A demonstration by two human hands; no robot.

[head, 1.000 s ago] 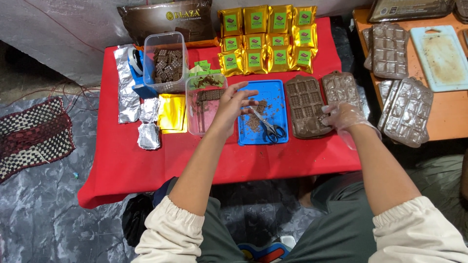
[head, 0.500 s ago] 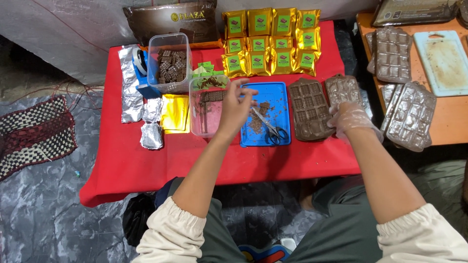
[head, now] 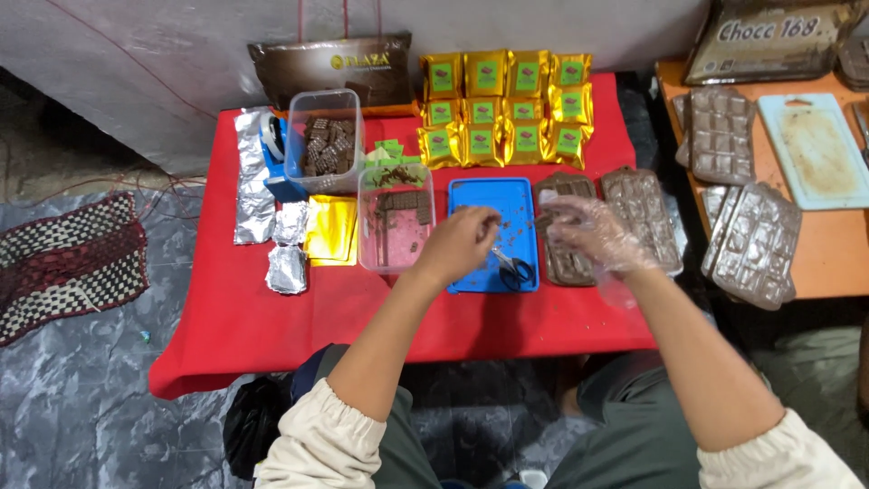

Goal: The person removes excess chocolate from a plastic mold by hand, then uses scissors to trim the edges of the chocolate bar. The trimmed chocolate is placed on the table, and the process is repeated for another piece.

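Nearby, chocolate pieces (head: 324, 145) in clear tub (head: 298, 172) on red table (head: 272, 317).

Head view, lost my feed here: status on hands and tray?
Left hand bare, fingers pinched over blue tray. Right hand gloved, on chocolate mould. Scissors lie on tray by left hand.

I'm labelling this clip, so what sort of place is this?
Probably a small home chocolate-packing setup: chocolate moulds on a low red table, rows of gold pouches, foil sheets.

Gold green-labelled pouches (head: 505, 107) far edge, seemingly brown bag (head: 330, 68)
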